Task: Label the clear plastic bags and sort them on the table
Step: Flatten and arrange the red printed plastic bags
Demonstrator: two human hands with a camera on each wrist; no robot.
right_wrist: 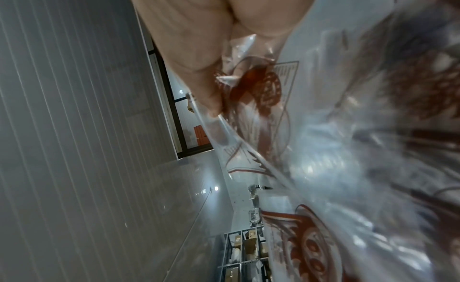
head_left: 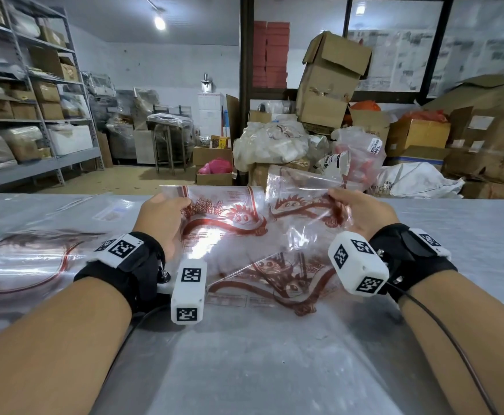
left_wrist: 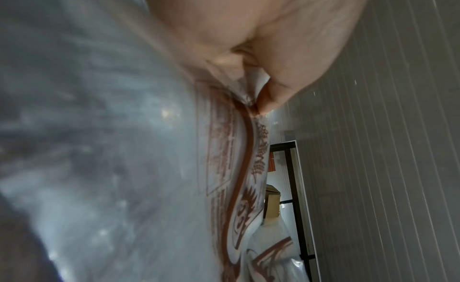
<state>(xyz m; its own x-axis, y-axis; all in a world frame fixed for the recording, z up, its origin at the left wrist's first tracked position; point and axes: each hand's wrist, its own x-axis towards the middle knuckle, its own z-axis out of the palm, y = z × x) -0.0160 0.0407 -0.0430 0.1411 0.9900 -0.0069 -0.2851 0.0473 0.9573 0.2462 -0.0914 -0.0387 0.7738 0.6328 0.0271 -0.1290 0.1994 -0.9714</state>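
Clear plastic bags printed with a red cartoon design lie in the middle of the table. My left hand (head_left: 167, 211) pinches the left edge of one bag (head_left: 227, 214), thumb on top; the left wrist view shows the pinch (left_wrist: 251, 93) on that bag (left_wrist: 229, 168). My right hand (head_left: 355, 211) grips a second bag (head_left: 301, 196) by its right side and holds it lifted and crumpled; the right wrist view shows this hand (right_wrist: 216, 83) curled round the film (right_wrist: 261, 93). A third printed bag (head_left: 277, 283) lies flat nearer me.
A larger clear bag with a red oval outline (head_left: 23, 262) lies at the table's left, and a clear pouch (head_left: 110, 211) behind it. The grey table (head_left: 244, 369) stretches toward me. Boxes and filled sacks (head_left: 319, 139) stand beyond the far edge; shelving (head_left: 29, 94) at left.
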